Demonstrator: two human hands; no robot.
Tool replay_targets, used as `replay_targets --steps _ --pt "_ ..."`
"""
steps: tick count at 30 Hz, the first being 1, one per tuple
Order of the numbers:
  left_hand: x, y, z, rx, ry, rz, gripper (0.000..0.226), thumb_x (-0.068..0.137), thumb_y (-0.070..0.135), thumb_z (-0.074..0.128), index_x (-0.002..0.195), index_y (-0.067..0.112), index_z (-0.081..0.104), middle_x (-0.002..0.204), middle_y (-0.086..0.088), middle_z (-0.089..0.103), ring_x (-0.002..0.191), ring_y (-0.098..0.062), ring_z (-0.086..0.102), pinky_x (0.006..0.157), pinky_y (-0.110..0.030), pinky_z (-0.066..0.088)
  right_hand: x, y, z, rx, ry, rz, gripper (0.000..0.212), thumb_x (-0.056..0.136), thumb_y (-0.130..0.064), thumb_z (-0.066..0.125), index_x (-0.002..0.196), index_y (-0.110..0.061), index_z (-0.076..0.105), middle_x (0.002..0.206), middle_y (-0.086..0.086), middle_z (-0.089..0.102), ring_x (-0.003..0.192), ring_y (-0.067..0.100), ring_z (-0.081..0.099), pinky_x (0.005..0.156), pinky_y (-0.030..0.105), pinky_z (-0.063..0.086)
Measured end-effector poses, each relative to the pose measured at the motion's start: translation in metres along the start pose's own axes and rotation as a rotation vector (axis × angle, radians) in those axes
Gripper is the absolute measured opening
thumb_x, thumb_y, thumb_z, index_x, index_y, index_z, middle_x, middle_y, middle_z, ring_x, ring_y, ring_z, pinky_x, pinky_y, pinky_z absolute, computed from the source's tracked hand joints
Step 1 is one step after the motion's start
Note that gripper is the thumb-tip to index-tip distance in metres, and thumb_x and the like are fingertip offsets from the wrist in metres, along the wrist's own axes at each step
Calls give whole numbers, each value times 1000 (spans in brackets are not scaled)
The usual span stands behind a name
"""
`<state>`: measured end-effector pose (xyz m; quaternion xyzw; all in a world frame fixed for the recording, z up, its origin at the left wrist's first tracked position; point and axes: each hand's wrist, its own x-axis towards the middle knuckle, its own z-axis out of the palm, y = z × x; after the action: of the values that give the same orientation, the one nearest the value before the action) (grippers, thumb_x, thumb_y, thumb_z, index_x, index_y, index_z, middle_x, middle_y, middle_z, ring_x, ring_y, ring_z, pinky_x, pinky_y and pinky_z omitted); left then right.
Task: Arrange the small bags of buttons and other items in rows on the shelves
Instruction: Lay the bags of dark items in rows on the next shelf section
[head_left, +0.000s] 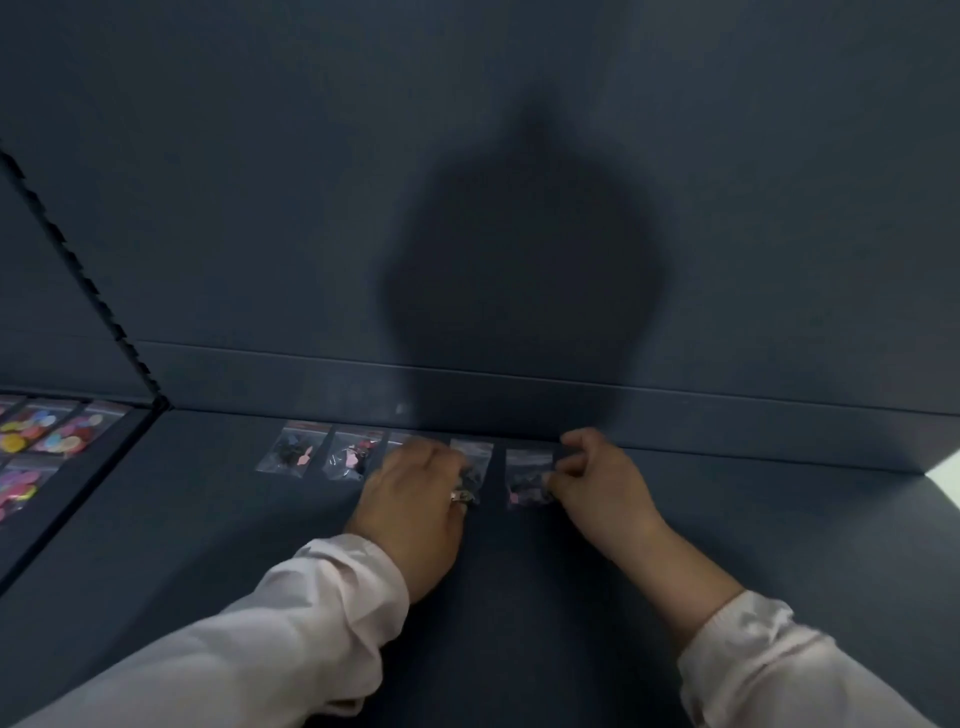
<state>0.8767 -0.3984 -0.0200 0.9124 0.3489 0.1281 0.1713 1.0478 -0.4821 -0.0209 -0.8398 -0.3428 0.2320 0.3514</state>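
Side section, far left: colourful button bags (47, 436) lie flat in rows on a neighbouring shelf panel, beyond a dark divider edge (78, 249).
Shelf: the dark blue shelf (208, 519) runs across the view and meets a low ledge at the far side; a row of small clear bags lies along that far edge.
First bag (291, 449): leftmost in the row, flat, with dark contents and a pink piece.
Second bag (353, 452): just right of the first, apart from it by a narrow gap.
Third bag (402, 436): mostly hidden under the left hand; only its far corner shows.
Left hand (415, 488): palm down, fingers bent over the third bag and reaching the fourth; a ring (461, 496) shows on one finger. Blur hides whether it grips anything.
Fourth bag (471, 457): flat, its near left part under the left fingers.
Fifth bag (527, 475): rightmost, set slightly nearer than the others.
Right hand (597, 478): fingers curled, pinching the fifth bag's right edge.
Sleeves: pale sleeves (311, 623) cover both forearms.
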Motion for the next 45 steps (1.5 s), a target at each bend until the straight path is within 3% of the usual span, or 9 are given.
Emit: replay_targets --steps 5,8,12,15,20,31,34,37,45 --pt "-9 5 4 321 -165 154 58 73 46 43 119 17 64 129 -3 59 122 -23 55 100 -35 39 -25 10 3 -465 20 -457 48 97 -31 43 142 -18 35 152 0 29 138 15 27 106 13 12" --pt "-11 5 14 339 -298 158 74 85 55 19 149 17 18 158 -2 7 146 -18 4 112 -30 -3 -34 21 16 -679 -167 -536 75 85 -58 6 150 -21 13 159 -2 1 145 12 -5 109 20 -11" --pt "-10 2 23 347 -329 139 73 91 57 21 151 19 4 159 0 -8 146 -16 -10 112 -29 -11 -31 28 25 -752 -209 -496 92 68 -61 -12 150 -21 0 159 -3 -8 144 11 -13 108 26 -17" --pt "-10 2 24 365 -314 155 86 77 65 4 150 20 5 159 2 -5 146 -16 -8 114 -31 -7 -31 28 28 -774 -212 -518 90 70 -61 -12 150 -21 -3 158 -2 -10 144 12 -12 109 27 -16" --pt "-9 4 24 368 -344 129 73 91 58 24 150 21 5 159 3 -3 145 -15 -5 115 -37 -1 -30 26 30 -776 -211 -519 89 70 -60 -11 150 -21 -2 159 -2 -8 145 12 -11 110 28 -16" --pt "-10 -3 26 341 -239 145 87 73 67 5 150 28 2 159 5 -5 145 -15 -6 115 -37 2 -33 24 31 -717 -181 -515 87 72 -60 -7 150 -22 1 159 -1 -7 145 14 -8 112 29 -12" --pt "-16 -4 15 357 -184 120 89 68 63 10 146 24 29 155 -2 24 143 -21 22 111 -42 22 -40 17 31 -707 -150 -530 85 74 -59 -6 150 -21 5 159 0 -3 145 16 -5 114 30 -9" --pt "-29 -11 4 351 -83 87 68 70 58 33 116 21 66 122 -3 64 112 -22 62 85 -39 51 -47 5 37 -708 -113 -564 82 79 -57 -2 150 -21 14 159 2 5 146 20 4 114 33 -4" --pt "-86 -63 -58 457 57 32 55 66 54 41 102 24 70 107 2 69 105 -23 65 94 -36 32 -88 -70 73 -724 -125 -768 53 92 -37 50 141 -19 39 152 4 30 141 23 23 115 40 8"
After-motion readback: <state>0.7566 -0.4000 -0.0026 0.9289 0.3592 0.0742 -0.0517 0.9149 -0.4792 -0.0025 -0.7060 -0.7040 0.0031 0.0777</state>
